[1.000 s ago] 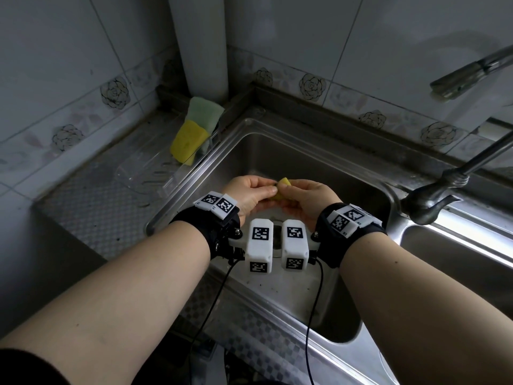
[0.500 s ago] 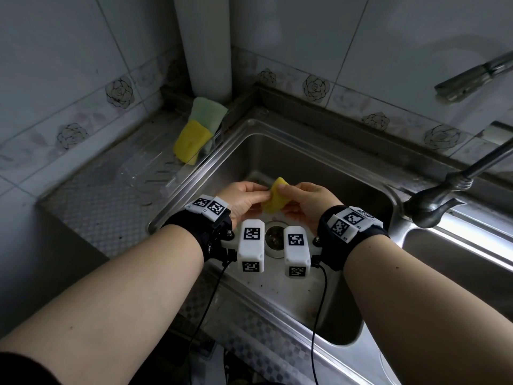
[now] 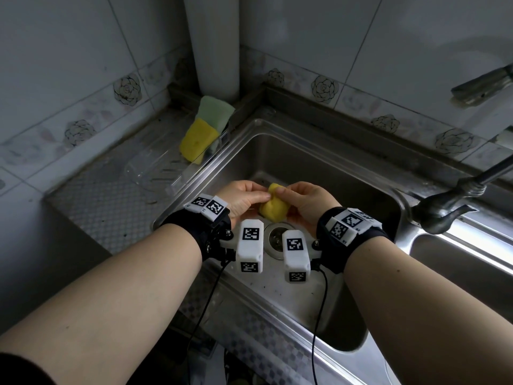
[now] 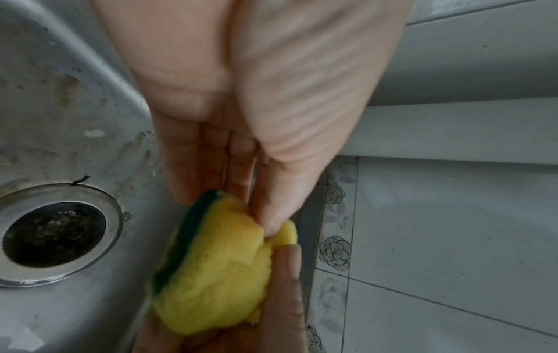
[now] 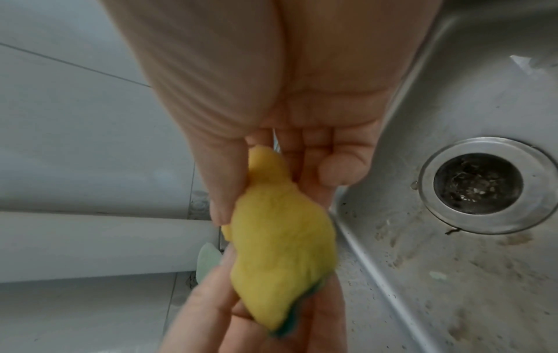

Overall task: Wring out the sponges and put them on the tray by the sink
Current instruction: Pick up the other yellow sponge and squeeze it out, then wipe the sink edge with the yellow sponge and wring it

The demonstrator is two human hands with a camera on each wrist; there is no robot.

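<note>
A yellow sponge with a dark green scouring side [image 3: 273, 208] [image 4: 217, 262] [image 5: 281, 250] hangs over the sink basin [image 3: 347, 173], held between both hands. My left hand [image 3: 244, 198] [image 4: 241, 191] pinches one end with thumb and fingers. My right hand [image 3: 302, 201] [image 5: 256, 186] pinches the other end. The sponge looks crumpled. On the clear plastic tray [image 3: 155, 173] left of the sink lean a yellow sponge [image 3: 197, 140] and a pale green sponge [image 3: 215, 112].
The drain [image 3: 277, 238] [image 4: 51, 235] [image 5: 480, 182] lies under my wrists. A faucet [image 3: 449, 201] stands at the right by a second basin [image 3: 466, 268]. A white pipe [image 3: 213, 43] rises in the tiled corner. The patterned steel counter [image 3: 102, 201] spreads left.
The sponge was squeezed tight and almost hidden between my hands; it has since expanded and shows more. My hands have drawn slightly apart and nearer the drain.
</note>
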